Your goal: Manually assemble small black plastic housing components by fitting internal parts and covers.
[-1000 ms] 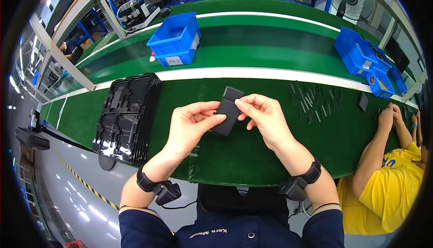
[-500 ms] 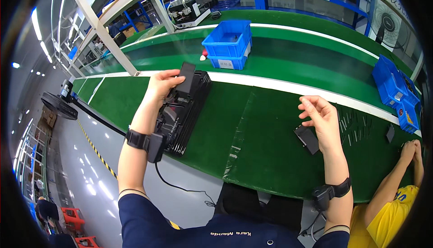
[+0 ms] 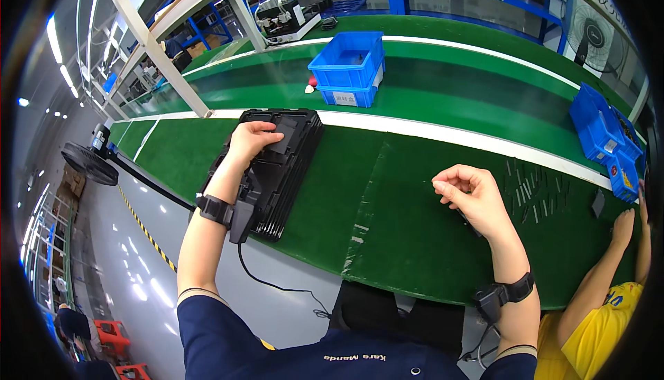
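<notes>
On the left, my left hand (image 3: 252,141) pinches the edge of a flat black rectangular piece (image 3: 286,133), which lies at the far end of the top tray in a stack of black trays (image 3: 299,172). Over the green mat, my right hand (image 3: 472,197) is closed, thumb against curled fingers. Whether anything sits between those fingertips is too small to tell. A dark part (image 3: 469,225) lies under that hand, mostly covered by it. Several thin strips (image 3: 536,193) are scattered on the mat to its right.
Two stacked blue bins (image 3: 346,69) stand beyond the white rail. More blue bins (image 3: 598,127) sit at the far right. A co-worker's hands (image 3: 624,226) are at the right edge, near a small grey block (image 3: 598,204). A black fan (image 3: 90,162) stands left of the bench (image 3: 387,242).
My left hand has lowered the black piece from a raised, tilted position into the top tray. My right hand has moved left and slightly nearer, its fingers closing together over the dark part.
</notes>
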Tool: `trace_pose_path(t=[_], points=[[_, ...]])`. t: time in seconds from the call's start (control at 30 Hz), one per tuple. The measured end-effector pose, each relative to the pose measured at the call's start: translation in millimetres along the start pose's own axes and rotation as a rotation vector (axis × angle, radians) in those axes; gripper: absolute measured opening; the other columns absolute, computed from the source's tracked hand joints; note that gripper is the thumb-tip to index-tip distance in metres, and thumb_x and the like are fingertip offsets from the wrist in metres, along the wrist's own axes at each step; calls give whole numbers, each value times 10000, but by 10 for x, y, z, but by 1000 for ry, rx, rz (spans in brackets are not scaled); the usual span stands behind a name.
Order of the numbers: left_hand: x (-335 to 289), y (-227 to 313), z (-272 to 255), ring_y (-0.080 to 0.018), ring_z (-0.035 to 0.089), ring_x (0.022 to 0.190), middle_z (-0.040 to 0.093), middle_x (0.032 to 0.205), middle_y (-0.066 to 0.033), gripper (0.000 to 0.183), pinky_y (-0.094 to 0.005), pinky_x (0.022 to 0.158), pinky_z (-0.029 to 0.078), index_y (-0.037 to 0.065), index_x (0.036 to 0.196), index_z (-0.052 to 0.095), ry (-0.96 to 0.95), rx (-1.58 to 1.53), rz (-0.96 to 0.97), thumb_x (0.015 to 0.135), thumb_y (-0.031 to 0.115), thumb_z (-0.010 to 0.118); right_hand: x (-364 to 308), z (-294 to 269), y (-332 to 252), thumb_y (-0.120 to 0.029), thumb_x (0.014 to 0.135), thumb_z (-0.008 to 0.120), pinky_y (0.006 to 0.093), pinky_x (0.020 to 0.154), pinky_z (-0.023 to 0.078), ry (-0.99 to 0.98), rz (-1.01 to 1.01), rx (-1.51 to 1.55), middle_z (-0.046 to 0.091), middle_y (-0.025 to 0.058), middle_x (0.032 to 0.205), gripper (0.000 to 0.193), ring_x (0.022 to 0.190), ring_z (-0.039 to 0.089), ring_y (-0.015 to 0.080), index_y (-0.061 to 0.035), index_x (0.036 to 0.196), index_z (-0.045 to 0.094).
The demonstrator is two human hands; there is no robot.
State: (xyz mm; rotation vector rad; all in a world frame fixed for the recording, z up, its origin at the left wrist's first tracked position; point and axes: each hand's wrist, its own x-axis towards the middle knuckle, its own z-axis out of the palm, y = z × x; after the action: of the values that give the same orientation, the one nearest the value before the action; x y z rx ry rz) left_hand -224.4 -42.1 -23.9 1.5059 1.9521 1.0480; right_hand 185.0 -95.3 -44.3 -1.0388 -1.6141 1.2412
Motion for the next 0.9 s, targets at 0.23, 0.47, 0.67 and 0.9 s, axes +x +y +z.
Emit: trace_pose_path(t=[0.23,0.47,0.67,0.9], points=[[-253,91,-180,-269,569,874,643,843,-89,203,-361,755,455,64,859,690,133,642,599,673,7,631,-31,-79,9,-116,785,651,218,556,444,-8,-46,-87,618,34,667,132,581,543,74,14,809,650],[-733,514,62,-303,559,964,627,1023,-127,284,-374,830,462,9,987,644,208,824,720,727,-50,544,-45,-582,-68,-73,741,633,264,498,440,301,-103,-870,587,78,546,105,509,576,137,30,718,626],[-1348,1241,1123,-284,620,895,634,984,-168,340,-336,770,489,-6,1055,610,-326,169,795,728,59,676,-99,-747,-88,-142,670,720,279,534,480,37,336,-774,624,99,607,198,553,608,162,28,743,652],[-1400,1218,2197,-281,579,811,540,875,-166,362,-354,685,484,-35,1068,576,-447,192,827,787,181,648,-53,-633,212,-259,486,841,307,576,477,-110,209,-818,608,101,666,453,615,597,208,11,777,622]])
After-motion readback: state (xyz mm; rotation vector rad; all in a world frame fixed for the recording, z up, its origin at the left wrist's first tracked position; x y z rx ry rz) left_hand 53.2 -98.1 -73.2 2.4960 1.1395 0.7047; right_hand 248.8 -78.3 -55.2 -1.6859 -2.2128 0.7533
